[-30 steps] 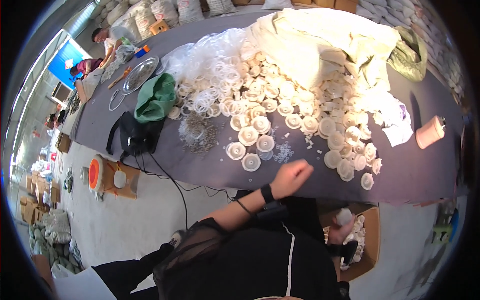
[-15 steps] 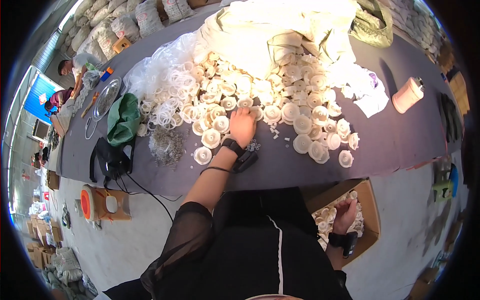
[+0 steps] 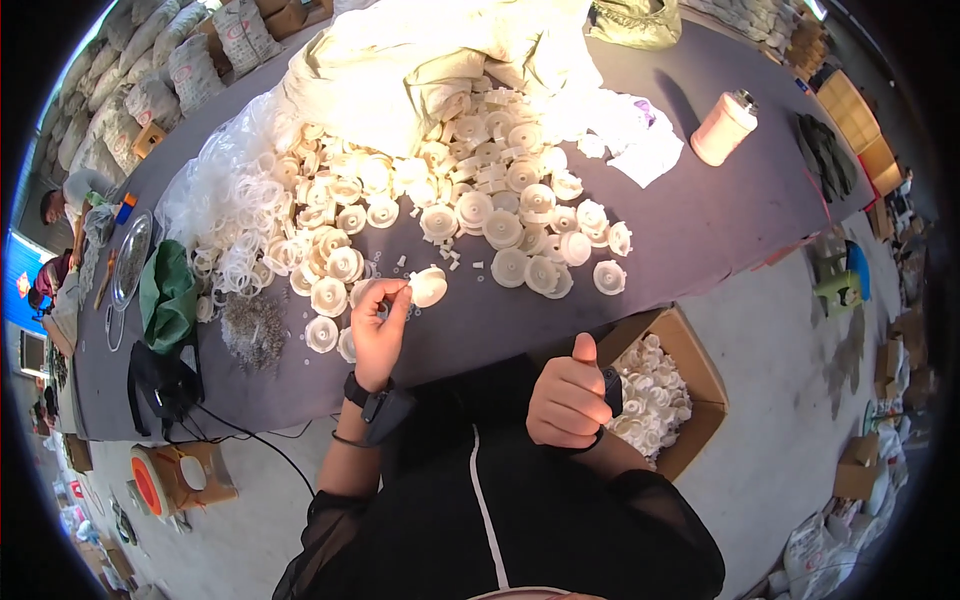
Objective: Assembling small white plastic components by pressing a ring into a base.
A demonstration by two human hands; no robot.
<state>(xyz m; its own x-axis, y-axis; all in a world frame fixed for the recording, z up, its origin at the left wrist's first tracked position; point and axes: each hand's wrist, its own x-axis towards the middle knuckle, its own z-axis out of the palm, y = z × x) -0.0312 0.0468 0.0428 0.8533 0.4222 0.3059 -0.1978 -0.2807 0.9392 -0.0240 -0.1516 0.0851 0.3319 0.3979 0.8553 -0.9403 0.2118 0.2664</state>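
My left hand [image 3: 377, 338] is raised over the near edge of the table, its fingertips pinching a round white plastic cap [image 3: 429, 287]. In front of my body is my right hand [image 3: 567, 402], its fingers curled in and the thumb pointing up; whether anything is inside them is hidden. Beyond my left hand a big heap of similar white plastic caps [image 3: 474, 210] spreads over the grey tabletop [image 3: 700, 220]. White plastic rings [image 3: 236, 228] lie to the left of that heap. A pile of small grey metal parts [image 3: 252, 332] is nearer, next to the rings.
A cardboard box [image 3: 712, 400] with many white parts stands at the table's near right. On the table are a pink bottle-like container [image 3: 724, 128], a green cloth bag [image 3: 168, 297], a black pouch [image 3: 165, 385] and an oval metal tray [image 3: 131, 262]. Another person [image 3: 75, 195] works at far left.
My left hand has drawn back from the heap toward me with a white cap in its fingers. My right hand has come from over the box to in front of my body. The view has turned right.
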